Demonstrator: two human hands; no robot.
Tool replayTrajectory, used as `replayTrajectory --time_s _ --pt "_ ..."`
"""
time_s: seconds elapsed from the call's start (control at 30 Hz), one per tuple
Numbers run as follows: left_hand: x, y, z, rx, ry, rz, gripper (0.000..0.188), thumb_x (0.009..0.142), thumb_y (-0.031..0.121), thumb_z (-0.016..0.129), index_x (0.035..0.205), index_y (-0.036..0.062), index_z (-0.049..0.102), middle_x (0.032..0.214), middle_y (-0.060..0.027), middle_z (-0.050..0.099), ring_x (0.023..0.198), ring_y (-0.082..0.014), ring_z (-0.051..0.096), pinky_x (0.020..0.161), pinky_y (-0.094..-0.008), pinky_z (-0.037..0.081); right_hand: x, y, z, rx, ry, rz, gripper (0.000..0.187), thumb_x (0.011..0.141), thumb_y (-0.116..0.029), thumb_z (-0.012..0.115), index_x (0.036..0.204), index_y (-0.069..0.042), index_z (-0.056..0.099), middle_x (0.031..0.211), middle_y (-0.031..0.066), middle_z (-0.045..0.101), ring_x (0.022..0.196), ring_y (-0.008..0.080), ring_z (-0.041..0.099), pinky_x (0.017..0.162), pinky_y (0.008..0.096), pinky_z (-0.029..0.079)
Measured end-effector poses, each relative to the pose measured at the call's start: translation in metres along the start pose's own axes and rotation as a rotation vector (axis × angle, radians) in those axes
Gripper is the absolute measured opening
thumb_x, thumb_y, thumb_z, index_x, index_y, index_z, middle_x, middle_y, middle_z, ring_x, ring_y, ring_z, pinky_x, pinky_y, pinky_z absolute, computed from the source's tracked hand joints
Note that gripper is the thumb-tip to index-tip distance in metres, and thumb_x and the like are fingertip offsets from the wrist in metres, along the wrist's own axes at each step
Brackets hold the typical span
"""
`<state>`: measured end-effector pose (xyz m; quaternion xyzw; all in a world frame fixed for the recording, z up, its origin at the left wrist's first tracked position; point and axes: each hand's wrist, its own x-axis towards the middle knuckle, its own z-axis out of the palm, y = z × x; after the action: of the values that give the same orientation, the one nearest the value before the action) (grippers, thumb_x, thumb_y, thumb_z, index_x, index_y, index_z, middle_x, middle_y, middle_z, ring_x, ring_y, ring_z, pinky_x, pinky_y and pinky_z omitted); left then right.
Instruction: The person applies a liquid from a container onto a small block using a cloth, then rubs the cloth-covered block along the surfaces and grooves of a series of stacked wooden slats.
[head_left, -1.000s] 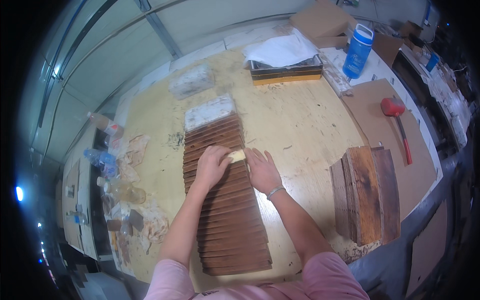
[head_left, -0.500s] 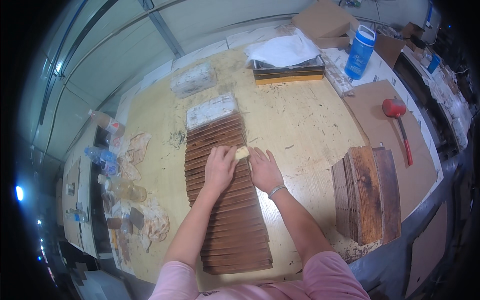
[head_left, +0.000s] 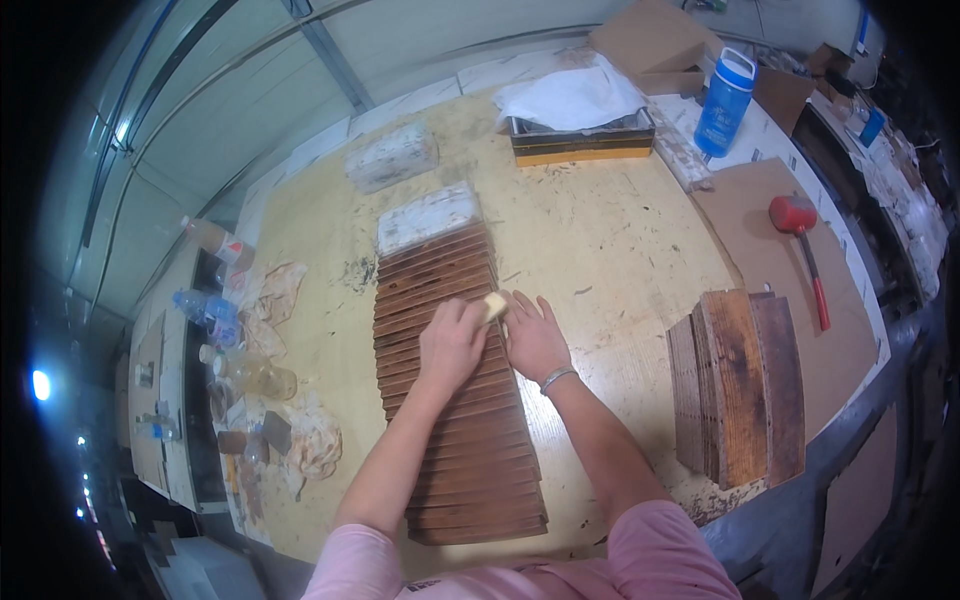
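A long row of overlapping brown wooden boards (head_left: 475,440) lies down the middle of the table, each leaning over its neighbour. My left hand (head_left: 452,345) is closed on a small pale yellow block, perhaps a sponge (head_left: 495,305), and holds it at the row's right edge. Just right of it, my right hand (head_left: 535,340) has its fingers stretched out, with the tips against the boards' ends. It grips nothing that I can see. A whitish, stained block (head_left: 430,218) stands at the far end of the row.
To the right stands a stack of boards (head_left: 735,400), with a red mallet (head_left: 795,215) on cardboard beyond it. Bottles (head_left: 250,375) and stained cloths (head_left: 315,450) line the left edge. At the back are another whitish block (head_left: 393,158), a cloth-topped box (head_left: 585,148) and a blue bottle (head_left: 725,105).
My left hand has shifted slightly right along the boards' edge, and the pale yellow block in it is now tilted more upright. The right hand stays beside it. The view has shifted slightly.
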<state>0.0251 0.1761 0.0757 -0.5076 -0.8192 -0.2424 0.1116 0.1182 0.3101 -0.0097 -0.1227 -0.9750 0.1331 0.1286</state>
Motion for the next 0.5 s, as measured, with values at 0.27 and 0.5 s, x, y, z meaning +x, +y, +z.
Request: replayTrajectory --time_s 0.27,0.5 --pt "-0.01 -0.038 -0.015 0.151 0.212 -0.206 0.028 0.084 0.008 0.073 0.111 0.0112 0.066 0.101 -0.0113 0.063 0.094 -0.0332 0.063 0.077 -0.0438 0.053 0.0 -0.001 -0.002 0.07 0.001 0.032 0.066 0.095 -0.017 0.053 0.157 -0.004 0.034 0.158 0.0082 0.045 0.148 0.0222 0.037 0.124 0.0462 0.025" --pt "-0.019 -0.029 -0.008 0.197 0.048 -0.199 0.025 0.087 0.014 0.071 0.111 0.0122 0.063 0.1 -0.0107 0.06 0.092 -0.0319 0.063 0.074 -0.0459 0.054 0.001 -0.001 0.0 0.081 -0.006 0.043 0.066 0.095 -0.016 0.053 0.157 -0.004 0.034 0.159 0.008 0.045 0.148 0.0222 0.037 0.124 0.0454 0.025"
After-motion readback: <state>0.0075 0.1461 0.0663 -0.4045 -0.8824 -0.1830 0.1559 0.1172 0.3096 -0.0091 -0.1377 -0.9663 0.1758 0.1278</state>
